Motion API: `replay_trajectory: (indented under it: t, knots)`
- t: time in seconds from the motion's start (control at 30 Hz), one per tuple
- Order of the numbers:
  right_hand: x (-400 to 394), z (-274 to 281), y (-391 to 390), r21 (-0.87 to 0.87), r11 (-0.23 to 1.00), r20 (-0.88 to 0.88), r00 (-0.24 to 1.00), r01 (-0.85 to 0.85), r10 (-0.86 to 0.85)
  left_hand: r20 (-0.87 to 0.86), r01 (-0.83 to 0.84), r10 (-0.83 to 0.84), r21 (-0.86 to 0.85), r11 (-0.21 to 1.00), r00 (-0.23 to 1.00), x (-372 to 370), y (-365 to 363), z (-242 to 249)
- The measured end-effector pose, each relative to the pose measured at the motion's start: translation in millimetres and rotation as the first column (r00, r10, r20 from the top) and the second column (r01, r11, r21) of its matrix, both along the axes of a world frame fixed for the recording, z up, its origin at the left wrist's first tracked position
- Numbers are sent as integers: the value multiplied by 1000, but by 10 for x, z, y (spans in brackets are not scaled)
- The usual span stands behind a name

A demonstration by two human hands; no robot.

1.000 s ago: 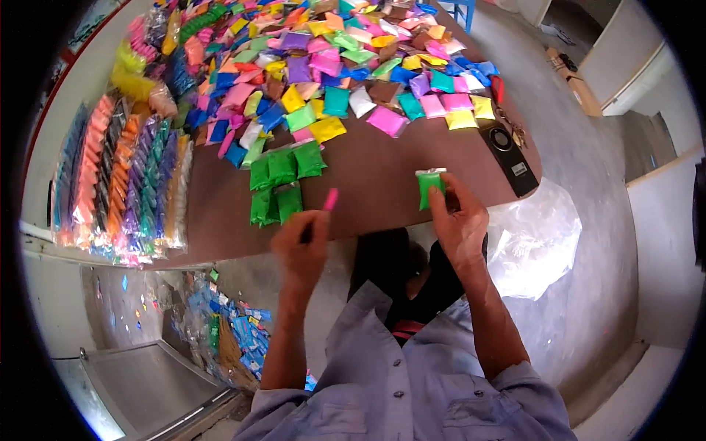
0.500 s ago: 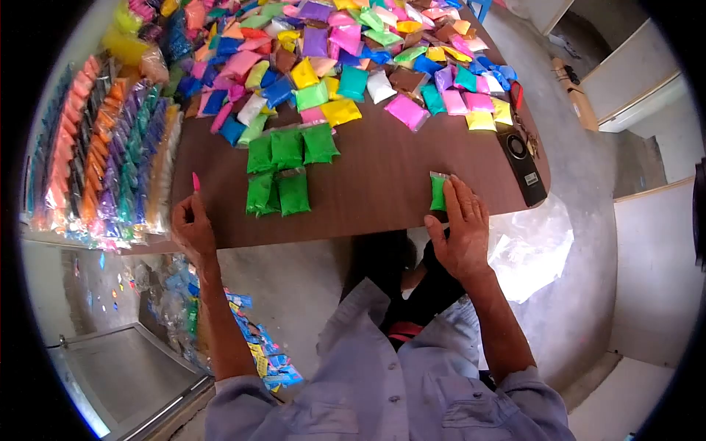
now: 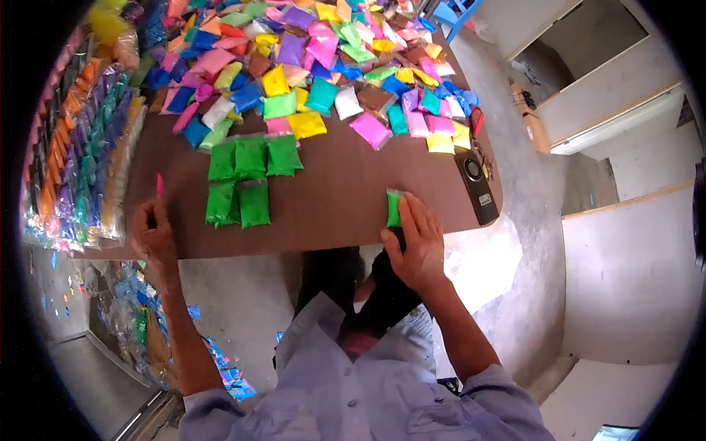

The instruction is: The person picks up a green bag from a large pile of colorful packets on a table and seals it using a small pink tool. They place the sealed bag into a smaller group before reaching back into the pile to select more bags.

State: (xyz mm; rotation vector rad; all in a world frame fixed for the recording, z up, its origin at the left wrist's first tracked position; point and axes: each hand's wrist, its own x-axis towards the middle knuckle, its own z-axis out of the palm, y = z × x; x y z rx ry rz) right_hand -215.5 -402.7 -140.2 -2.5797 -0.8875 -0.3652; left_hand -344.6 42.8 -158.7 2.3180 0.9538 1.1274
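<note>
My left hand (image 3: pixel 154 229) is closed at the table's front left, its fingers pinching a small pink pointed piece (image 3: pixel 159 184) that sticks up from them. What kind of thing it is I cannot make out. Near the front edge, my right hand (image 3: pixel 419 246) lies with fingers stretched over the right side of a small green packet (image 3: pixel 393 209), thumb apart; part of the packet is hidden beneath. Between the hands, several clear packets of green material (image 3: pixel 251 158) lie flat in two rows on the brown table (image 3: pixel 331 198).
Many colourful packets (image 3: pixel 290 50) are heaped across the table's far side. Strips of coloured packets (image 3: pixel 88 158) stand at the left. A black phone-like device (image 3: pixel 476 188) lies near the right edge, with keys beside it. A blue chair (image 3: pixel 456 13) is behind.
The camera view has swung, so everything on the table appears further left. Both hands keep about the same places relative to the table and packets.
</note>
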Motion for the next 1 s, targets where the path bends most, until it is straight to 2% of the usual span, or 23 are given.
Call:
replay_trajectory:
  t: [0.1,0.27,0.3,0.4,0.5,0.57,0.63,0.7,0.77,0.83,0.93,1.0]
  knots:
    - [-67,-5,-25,-29,999,11,1000,14,-13,109,68,-74,60,996,991,9,15,-41]
    - [-54,147,-3,-66,998,-28,999,14,-16,103,79,-76,-31,996,992,11,-19,-13]
    - [-60,171,13,-67,998,-62,998,12,-17,114,76,-73,-22,997,991,9,-33,10]
    - [-99,198,19,-50,998,-12,999,34,-34,84,56,-53,-29,998,995,15,-29,-8]
    - [-106,179,0,-28,1000,-15,1000,7,-8,87,67,-71,48,997,994,22,44,-116]
    - [-134,95,-34,-59,998,-35,999,5,-7,114,82,-81,-4,997,990,37,-6,-68]
    - [-83,64,-36,-94,996,-59,998,0,-6,110,82,-82,7,997,991,51,-5,-74]
    - [-45,72,-32,-31,1000,-102,995,-4,1,100,85,-86,15,996,991,52,-26,-77]
    - [33,65,0,-29,1000,-125,992,6,-9,82,48,-44,-46,998,996,45,-55,-76]
    - [-18,75,46,-28,999,-150,988,16,-21,70,47,-45,-32,998,997,36,-61,-68]
    - [-75,123,54,-133,990,-82,996,-40,29,36,26,-25,-20,999,999,29,11,-127]
    - [47,84,-38,-56,997,-144,989,-53,45,-6,10,-10,-20,1000,1000,13,19,-160]
